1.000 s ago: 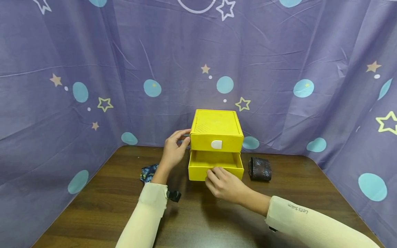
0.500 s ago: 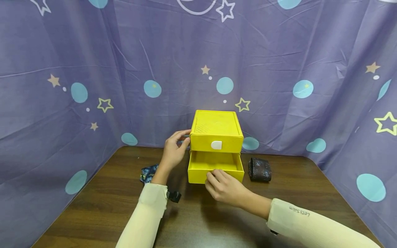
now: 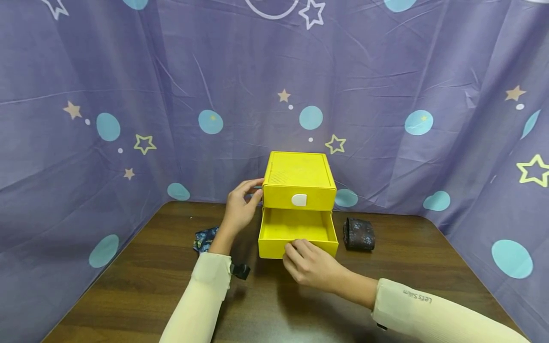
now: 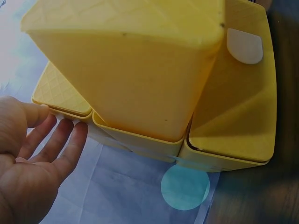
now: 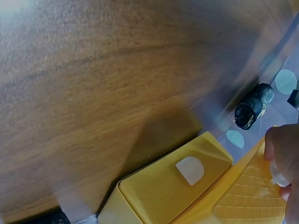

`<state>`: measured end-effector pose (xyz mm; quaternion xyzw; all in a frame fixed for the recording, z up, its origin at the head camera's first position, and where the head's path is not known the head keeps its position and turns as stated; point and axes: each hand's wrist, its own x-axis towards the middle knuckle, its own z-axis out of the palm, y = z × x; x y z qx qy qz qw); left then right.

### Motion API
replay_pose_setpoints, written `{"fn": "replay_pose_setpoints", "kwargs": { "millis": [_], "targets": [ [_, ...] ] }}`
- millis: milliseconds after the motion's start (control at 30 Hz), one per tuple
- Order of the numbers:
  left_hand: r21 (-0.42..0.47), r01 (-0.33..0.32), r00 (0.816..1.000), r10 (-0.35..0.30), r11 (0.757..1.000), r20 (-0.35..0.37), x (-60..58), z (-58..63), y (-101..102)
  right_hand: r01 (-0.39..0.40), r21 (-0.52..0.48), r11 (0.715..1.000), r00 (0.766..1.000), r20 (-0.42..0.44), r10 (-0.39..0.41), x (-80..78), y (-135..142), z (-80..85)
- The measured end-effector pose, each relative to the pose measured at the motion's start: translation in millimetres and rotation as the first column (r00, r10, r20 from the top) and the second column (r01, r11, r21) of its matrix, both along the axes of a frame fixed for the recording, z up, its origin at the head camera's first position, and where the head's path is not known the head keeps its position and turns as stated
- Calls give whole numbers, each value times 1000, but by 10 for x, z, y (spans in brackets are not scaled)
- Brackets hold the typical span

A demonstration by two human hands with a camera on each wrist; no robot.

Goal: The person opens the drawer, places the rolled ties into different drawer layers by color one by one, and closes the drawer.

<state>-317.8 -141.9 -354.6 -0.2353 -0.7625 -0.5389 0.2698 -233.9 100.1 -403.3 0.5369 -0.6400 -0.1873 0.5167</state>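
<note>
A yellow drawer unit (image 3: 300, 169) stands at the back of the table, its middle drawer (image 3: 271, 248) pulled out; the part inside that shows is bare. My right hand (image 3: 310, 267) is at that drawer's front, and in the right wrist view its thumb and finger pinch the white handle (image 5: 279, 176). Beside the unit's upper left edge, my left hand (image 3: 241, 209) touches the side with fingers loosely extended. The left wrist view shows the closed bottom drawer (image 4: 233, 107), with its own white tab; the pulled-out drawer hides it from the head view.
A dark, folded patterned cloth (image 3: 359, 234) lies right of the unit. To the left, a blue patterned cloth (image 3: 205, 238) is partly covered by my left forearm. The wooden table (image 3: 128, 286) meets a purple curtain (image 3: 240, 95) at the back and sides.
My right hand has drawn the middle drawer a little farther toward me, so more of its inside shows. My left hand has stayed at the unit's side.
</note>
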Motion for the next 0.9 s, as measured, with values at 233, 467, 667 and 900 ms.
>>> {"fn": "replay_pose_setpoints", "kwargs": {
  "millis": [233,467,667,900],
  "targets": [
    [-7,2,1000,-2,1000,-2,38,24,33,-53,-34,998,999,-14,53,116,-40,114],
    [-4,1,1000,-1,1000,2,284,200,95,-37,-24,999,999,-5,37,211,-30,186],
    [0,7,1000,-7,1000,-5,322,228,97,-38,-26,999,999,-1,38,180,-27,91],
    [-1,-8,1000,8,1000,-21,318,235,109,-62,-33,998,998,-10,62,247,-37,155]
  ]
}}
